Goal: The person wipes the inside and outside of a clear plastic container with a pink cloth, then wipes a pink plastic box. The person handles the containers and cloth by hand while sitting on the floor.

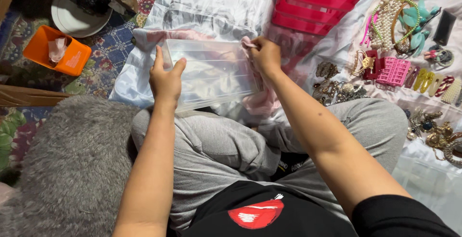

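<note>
A clear plastic drawer (211, 71) rests tilted over my lap, above my grey trousers. My left hand (165, 79) grips its left side, thumb and forefinger over the rim. My right hand (265, 55) is closed on a pale pink cloth (262, 100) and presses it against the drawer's right end. The cloth hangs down past the drawer toward my knee.
A pink plastic drawer frame (320, 1) stands just beyond, on a white sheet (207, 3). Jewellery, beads and hair clips (399, 39) lie spread at the right, with a small pink basket (392, 71). An orange box (55, 50) and a white plate (77, 18) sit at the left, near a grey fluffy rug (72, 165).
</note>
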